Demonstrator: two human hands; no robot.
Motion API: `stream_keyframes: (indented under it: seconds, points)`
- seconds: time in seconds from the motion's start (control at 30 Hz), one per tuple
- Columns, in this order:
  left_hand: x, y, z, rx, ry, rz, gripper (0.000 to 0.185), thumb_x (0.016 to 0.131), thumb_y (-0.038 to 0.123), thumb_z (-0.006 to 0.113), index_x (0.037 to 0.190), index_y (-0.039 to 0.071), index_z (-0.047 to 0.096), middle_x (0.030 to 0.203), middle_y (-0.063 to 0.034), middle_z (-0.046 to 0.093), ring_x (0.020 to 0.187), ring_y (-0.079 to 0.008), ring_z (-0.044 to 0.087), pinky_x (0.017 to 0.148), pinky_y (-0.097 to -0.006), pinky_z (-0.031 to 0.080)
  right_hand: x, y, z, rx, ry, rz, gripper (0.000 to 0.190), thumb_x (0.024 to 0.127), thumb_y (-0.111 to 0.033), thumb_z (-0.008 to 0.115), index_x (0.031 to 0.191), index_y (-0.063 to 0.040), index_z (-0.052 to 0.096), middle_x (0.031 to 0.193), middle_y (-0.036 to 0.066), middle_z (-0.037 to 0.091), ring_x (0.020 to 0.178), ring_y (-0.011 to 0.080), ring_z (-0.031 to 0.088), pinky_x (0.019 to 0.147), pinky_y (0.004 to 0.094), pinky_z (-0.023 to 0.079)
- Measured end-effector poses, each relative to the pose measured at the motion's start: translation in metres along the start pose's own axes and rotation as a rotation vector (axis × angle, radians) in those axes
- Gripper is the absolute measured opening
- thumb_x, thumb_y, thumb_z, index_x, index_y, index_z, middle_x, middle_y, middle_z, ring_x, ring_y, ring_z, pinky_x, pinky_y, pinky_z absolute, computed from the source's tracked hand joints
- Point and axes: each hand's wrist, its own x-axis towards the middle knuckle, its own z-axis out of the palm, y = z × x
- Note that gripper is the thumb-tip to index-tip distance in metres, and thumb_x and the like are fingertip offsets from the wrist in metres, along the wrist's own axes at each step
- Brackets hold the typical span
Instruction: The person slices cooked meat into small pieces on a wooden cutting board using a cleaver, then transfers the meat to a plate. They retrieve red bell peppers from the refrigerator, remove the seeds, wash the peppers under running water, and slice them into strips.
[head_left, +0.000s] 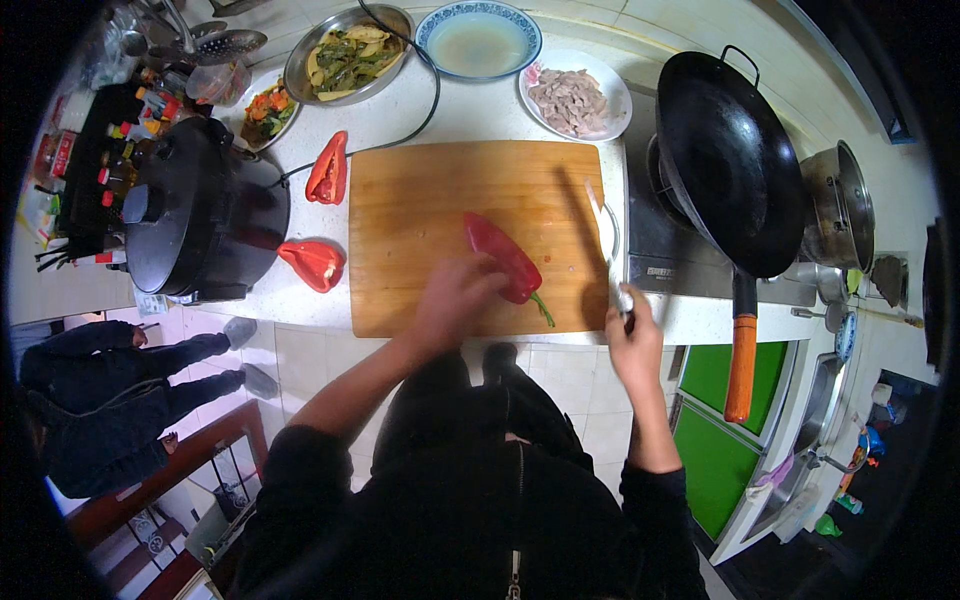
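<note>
A long red pepper (511, 259) with a green stem lies slantwise over the wooden cutting board (405, 195). The fingers of my left hand (459, 296), slightly blurred, close on its left side. In my right hand (634, 330) is a kitchen knife (598, 214), gripped by the handle at the board's right edge. Its blade points away from me, seen nearly edge-on and clear of the pepper. Left of the board, two cut red pepper pieces, an upper one (328, 169) and a lower one (313, 264), rest on the white countertop (307, 217).
Behind the board stand a metal bowl of cooked vegetables (352, 64), a blue-rimmed bowl of cloudy liquid (480, 41) and a plate of sliced meat (570, 97). A black wok (727, 157) sits right, its handle jutting forward. A black electric cooker (202, 210) stands left. Another person (112, 397) is at far left.
</note>
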Motion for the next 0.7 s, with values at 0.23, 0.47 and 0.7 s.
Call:
stream_keyframes:
  seconds: [0.23,0.47,0.7]
  points:
    - [0.009,-0.005,0.013,-0.079,0.071,0.159,0.029,0.07,0.013,0.065,0.099,0.014,0.066,0.104,-0.0053,0.063,0.098,-0.0251,0.058,0.084,-0.0362,0.047,-0.033,-0.041,-0.003,-0.037,-0.274,-0.274,0.036,0.079,-0.005,0.061,0.115,-0.007,0.057,0.078,0.019,0.063,0.065,0.0362,0.062,0.061,0.0415,0.05]
    - [0.01,-0.014,0.019,-0.079,0.17,0.168,0.033,0.066,0.012,0.064,0.098,0.011,0.066,0.103,-0.0064,0.063,0.096,-0.0247,0.059,0.083,-0.0361,0.049,-0.01,-0.054,-0.028,-0.314,-0.432,-0.311,0.031,0.077,-0.006,0.058,0.108,-0.006,0.057,0.074,0.021,0.061,0.068,0.0382,0.061,0.062,0.046,0.049]
    - [0.01,-0.023,0.027,-0.191,0.148,0.114,0.029,0.067,0.012,0.062,0.095,0.009,0.066,0.103,-0.0068,0.064,0.097,-0.0258,0.059,0.084,-0.0368,0.049,0.014,-0.052,0.0,-0.392,-0.501,-0.373,0.023,0.08,-0.007,0.055,0.103,-0.001,0.056,0.072,0.023,0.06,0.069,0.0401,0.06,0.064,0.0493,0.048]
